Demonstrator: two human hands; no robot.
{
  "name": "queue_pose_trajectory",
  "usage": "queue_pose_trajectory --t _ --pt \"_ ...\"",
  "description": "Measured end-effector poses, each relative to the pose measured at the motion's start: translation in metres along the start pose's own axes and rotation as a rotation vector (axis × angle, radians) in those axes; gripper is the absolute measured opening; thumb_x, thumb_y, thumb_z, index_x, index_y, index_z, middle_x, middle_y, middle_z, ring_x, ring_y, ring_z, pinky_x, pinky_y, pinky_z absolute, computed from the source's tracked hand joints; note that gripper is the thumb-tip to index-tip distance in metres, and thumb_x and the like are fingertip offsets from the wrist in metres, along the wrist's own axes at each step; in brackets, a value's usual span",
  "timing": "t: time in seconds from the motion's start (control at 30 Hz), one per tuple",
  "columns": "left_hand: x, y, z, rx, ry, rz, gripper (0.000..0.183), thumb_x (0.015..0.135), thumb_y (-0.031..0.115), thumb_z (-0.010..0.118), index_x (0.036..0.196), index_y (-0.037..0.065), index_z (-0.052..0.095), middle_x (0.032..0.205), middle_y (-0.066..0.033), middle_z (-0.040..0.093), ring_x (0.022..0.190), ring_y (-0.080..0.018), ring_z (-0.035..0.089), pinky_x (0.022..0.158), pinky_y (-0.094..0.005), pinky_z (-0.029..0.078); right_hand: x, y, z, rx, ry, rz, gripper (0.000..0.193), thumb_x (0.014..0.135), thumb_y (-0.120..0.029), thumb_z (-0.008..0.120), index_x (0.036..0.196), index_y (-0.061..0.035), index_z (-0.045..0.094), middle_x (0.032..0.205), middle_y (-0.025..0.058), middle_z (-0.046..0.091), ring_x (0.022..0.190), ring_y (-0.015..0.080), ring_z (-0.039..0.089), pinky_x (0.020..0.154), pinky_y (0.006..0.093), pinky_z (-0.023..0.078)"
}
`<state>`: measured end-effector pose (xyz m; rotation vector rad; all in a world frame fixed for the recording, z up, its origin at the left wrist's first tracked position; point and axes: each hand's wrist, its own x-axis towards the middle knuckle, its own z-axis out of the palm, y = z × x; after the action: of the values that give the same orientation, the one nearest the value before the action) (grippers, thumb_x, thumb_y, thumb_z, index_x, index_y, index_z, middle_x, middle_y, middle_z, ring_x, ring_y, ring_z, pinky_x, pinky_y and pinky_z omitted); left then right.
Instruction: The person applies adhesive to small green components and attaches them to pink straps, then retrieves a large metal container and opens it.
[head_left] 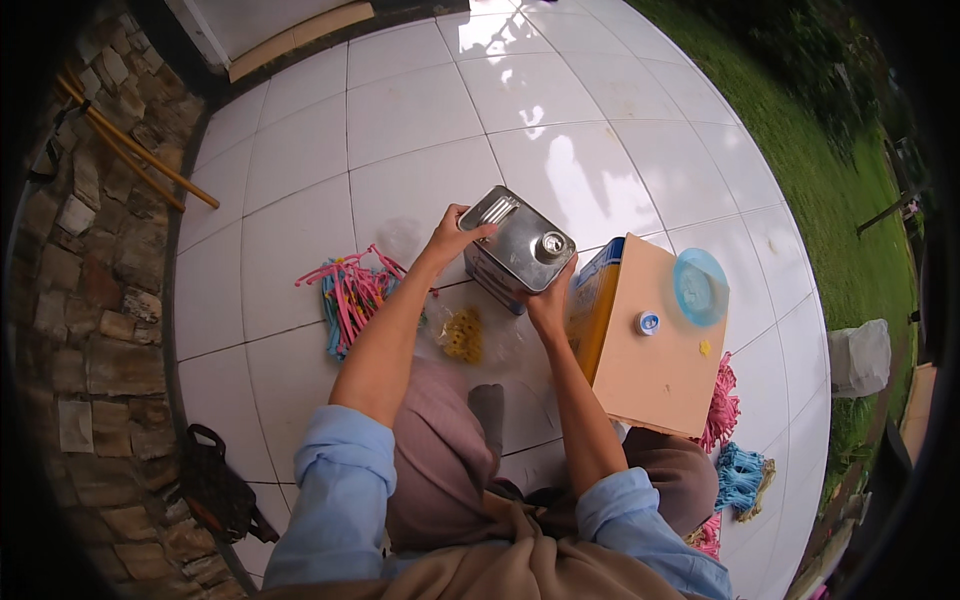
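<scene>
A rectangular metal can (517, 243) with a silver top is held up in front of me between both hands. It has a carrying handle (499, 210) near one corner and a round spout (551, 244) near the opposite one, with no cap seen on it. My left hand (460, 240) grips the can's left side, thumb over the top edge. At the near right corner, my right hand (549, 299) is wrapped around the can's side. On the floor just below lies a clear plastic bag (462, 335) with small yellow pieces inside.
To the right stands a cardboard-topped box (655, 370) bearing a translucent blue dish (700, 287), a small blue-and-white cap (648, 323) and a yellow scrap (704, 347). Pink and blue cords (350, 292) lie left; more blue cord bundles (741, 480) lie right. A dark bag (220, 485) rests by the stone wall.
</scene>
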<state>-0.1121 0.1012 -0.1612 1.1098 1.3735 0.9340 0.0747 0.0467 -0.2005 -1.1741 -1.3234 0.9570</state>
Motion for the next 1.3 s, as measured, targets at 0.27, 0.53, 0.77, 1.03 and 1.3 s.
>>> queue_pose_trajectory --t 0.27,0.53,0.77,1.03,1.3 --pt "0.004 0.004 0.008 0.253 0.133 0.068 0.073 0.07 0.035 0.071 0.12 -0.003 0.034 0.114 -0.0203 0.051 0.105 -0.0283 0.052 0.089 -0.0334 0.042 -0.01 -0.015 0.005 -0.33 0.145 -0.02 0.106 0.055 0.002 0.071 0.138 0.0001 0.005 0.135 0.0222 0.025 0.125 0.0336 0.027 0.104 0.0337 0.024" --pt "0.017 -0.016 0.012 0.489 0.216 0.285 0.072 0.069 0.026 0.071 0.123 0.001 0.03 0.12 -0.0234 0.042 0.109 -0.0367 0.046 0.091 -0.0395 0.04 -0.018 -0.049 0.002 -0.456 0.158 0.115 0.085 0.063 -0.001 0.061 0.136 -0.0011 0.018 0.136 0.0333 0.006 0.124 0.0494 0.011 0.102 0.0519 0.017" --pt "0.022 -0.018 0.015 0.525 0.202 0.248 0.073 0.067 0.024 0.072 0.122 0.003 0.029 0.121 -0.0226 0.04 0.109 -0.0378 0.046 0.091 -0.0405 0.041 0.0 -0.039 -0.006 -0.517 0.138 0.184 0.069 0.066 -0.006 0.058 0.131 -0.0032 0.035 0.134 0.0338 0.01 0.121 0.0485 0.015 0.101 0.0511 0.018" --pt "0.023 -0.019 0.01 0.486 0.195 0.268 0.073 0.065 0.024 0.073 0.12 0.003 0.029 0.118 -0.0228 0.041 0.106 -0.0373 0.048 0.09 -0.04 0.042 0.006 -0.062 -0.021 -0.958 0.106 -0.172 0.052 0.067 0.004 0.052 0.115 -0.0131 0.055 0.135 0.0252 0.024 0.122 0.043 0.025 0.101 0.0515 0.022" --pt "0.023 -0.018 0.013 0.478 0.192 0.272 0.074 0.064 0.024 0.073 0.12 0.002 0.029 0.118 -0.023 0.042 0.106 -0.0372 0.048 0.09 -0.04 0.042 0.018 -0.069 -0.05 -1.246 0.008 -0.504 0.044 0.069 0.004 0.053 0.104 -0.0206 0.061 0.138 0.0156 0.026 0.123 0.0381 0.029 0.102 0.0515 0.024"
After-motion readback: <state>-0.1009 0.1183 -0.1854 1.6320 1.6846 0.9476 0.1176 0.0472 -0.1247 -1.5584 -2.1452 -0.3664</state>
